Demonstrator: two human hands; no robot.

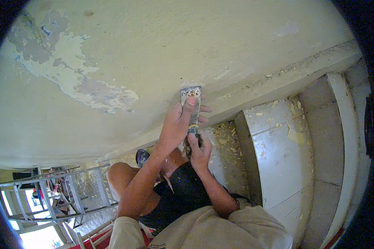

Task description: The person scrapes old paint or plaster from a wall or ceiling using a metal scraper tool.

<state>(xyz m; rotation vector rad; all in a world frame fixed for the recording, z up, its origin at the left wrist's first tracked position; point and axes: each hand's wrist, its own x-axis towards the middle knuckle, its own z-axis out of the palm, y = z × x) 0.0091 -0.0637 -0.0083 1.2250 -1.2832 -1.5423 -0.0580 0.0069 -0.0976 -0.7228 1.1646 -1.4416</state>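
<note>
A paint scraper (pixel 191 92), its metal blade speckled with rust and old paint, meets the pale yellow wall (pixel 153 54) with its wide edge. My left hand (pixel 175 126) pinches the blade, thumb on its face and fingers behind it. Lower down, my right hand (pixel 200 152) is wrapped round the dark handle, its thumb along the grip. Around the blade edge the paint looks slightly scuffed. To the upper left, a large patch (pixel 99 93) shows bared plaster with ragged paint edges.
Tiled steps (pixel 278 153) strewn with paint flakes drop away at the right, beside a ledge (pixel 286 79) along the wall's foot. A metal ladder (pixel 45 195) stands at the lower left. My bent knee (pixel 121 176) is close to the wall.
</note>
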